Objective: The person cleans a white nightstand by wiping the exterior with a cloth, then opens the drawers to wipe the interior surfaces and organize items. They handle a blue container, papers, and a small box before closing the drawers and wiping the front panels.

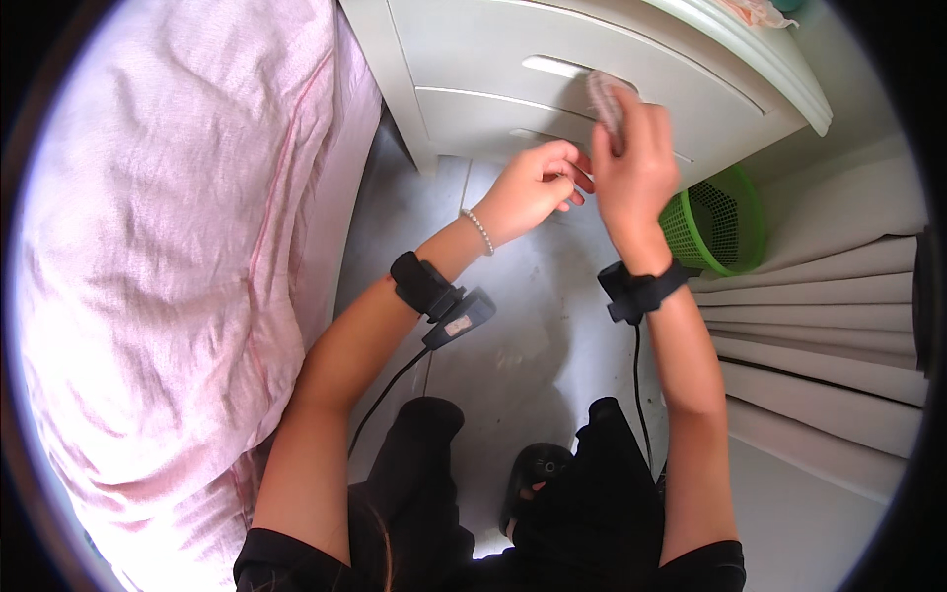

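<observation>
My right hand (638, 166) grips a small folded pinkish cloth (607, 100), which stands up between thumb and fingers against the front of a white drawer cabinet (488, 55). Hand and cloth are slightly blurred. Close beside it, my left hand (544, 177) has loosely bent fingers with small gaps between them and nothing visible in them. Its fingertips come near the right hand's thumb side; whether they touch, I cannot tell. A slotted drawer handle (555, 66) shows just left of the cloth. A lower handle slot (529, 135) is partly hidden behind my hands.
A bed with a pink cover (177, 244) runs along the left. Under the cabinet's right end, a green mesh basket (714, 222) stands near pale curtains (814, 311). Black cables (638, 385) hang from straps on my wrists. Grey floor tiles (503, 355) lie below.
</observation>
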A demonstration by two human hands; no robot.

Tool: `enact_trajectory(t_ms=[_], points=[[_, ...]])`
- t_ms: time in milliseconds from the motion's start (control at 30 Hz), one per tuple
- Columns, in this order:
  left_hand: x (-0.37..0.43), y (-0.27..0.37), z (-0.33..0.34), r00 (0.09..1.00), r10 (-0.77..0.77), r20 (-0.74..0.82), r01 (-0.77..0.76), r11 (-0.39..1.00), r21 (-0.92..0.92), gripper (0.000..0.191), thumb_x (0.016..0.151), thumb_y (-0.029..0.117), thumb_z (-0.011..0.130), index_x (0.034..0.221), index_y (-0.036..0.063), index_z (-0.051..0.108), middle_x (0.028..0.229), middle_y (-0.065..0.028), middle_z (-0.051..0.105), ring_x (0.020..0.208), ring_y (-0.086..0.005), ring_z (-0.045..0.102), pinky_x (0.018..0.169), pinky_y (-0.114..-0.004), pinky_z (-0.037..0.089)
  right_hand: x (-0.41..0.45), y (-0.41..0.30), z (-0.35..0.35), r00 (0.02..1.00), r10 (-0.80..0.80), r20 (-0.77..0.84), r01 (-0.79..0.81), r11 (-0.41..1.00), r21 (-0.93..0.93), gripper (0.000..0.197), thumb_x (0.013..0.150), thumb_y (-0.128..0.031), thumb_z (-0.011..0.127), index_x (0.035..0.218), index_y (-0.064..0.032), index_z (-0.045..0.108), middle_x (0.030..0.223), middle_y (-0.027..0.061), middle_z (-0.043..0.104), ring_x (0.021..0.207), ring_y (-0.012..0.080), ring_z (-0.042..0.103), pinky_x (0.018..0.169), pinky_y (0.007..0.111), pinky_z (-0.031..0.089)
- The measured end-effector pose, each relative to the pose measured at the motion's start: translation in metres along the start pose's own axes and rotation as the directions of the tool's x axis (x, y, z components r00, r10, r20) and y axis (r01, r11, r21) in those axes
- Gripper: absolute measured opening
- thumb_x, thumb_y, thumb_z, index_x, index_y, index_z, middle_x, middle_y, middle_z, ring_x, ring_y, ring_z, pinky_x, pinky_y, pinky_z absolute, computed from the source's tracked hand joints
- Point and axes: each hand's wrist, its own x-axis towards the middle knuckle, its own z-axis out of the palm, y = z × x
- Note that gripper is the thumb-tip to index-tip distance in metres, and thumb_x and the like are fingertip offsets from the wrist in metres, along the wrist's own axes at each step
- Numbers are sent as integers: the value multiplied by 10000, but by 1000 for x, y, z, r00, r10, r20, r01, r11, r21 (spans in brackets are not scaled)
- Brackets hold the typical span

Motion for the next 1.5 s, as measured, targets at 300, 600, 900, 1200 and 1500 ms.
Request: enact_trajectory(t_ms=[300, 600, 900, 1200, 1500], points=[[-14, -14, -22, 990, 37, -135, -33, 999, 31, 230, 857, -11, 400, 986, 16, 589, 897, -62, 636, 811, -111, 591, 713, -243, 467, -11, 19, 19, 998, -5, -56, 6, 1000, 29, 424, 676, -28, 687, 1074, -169, 652, 856, 14, 553, 627, 179, 576, 544, 295, 492], [-15, -27, -18, 976, 30, -216, -46, 996, -71, 231, 846, -16, 402, 990, 14, 580, 898, -65, 630, 759, -102, 579, 666, -230, 459, -10, 11, 16, 996, 85, -1, -84, 989, 125, 390, 715, -1, 655, 1079, -140, 644, 826, 49, 547, 635, 212, 568, 570, 318, 481], [-9, -11, -2, 915, 229, -332, -255, 966, -34, 303, 923, 132, 507, 1197, 16, 446, 989, -91, 593, 862, -133, 591, 730, -258, 487, -20, -13, 0, 953, 35, 302, -81, 987, 142, 313, 756, -71, 650, 1062, -138, 625, 817, 62, 538, 602, 247, 575, 542, 339, 472], [-16, -16, -8, 932, 114, -344, -116, 993, 16, 196, 920, 208, 549, 1023, 42, 534, 856, -43, 624, 807, -84, 579, 650, -229, 468, -41, -12, -18, 889, 72, 453, -254, 899, 356, 270, 744, -8, 616, 1001, -85, 651, 886, 97, 558, 703, 252, 589, 619, 332, 483], [-20, -4, -8, 949, 235, -208, -225, 972, 72, 75, 887, 104, 539, 888, 30, 550, 817, -19, 599, 724, -62, 545, 617, -220, 444, -45, -7, -28, 792, -8, 611, -454, 661, 597, 298, 789, -45, 628, 1045, -59, 476, 1055, 87, 547, 882, 224, 593, 773, 298, 464]])
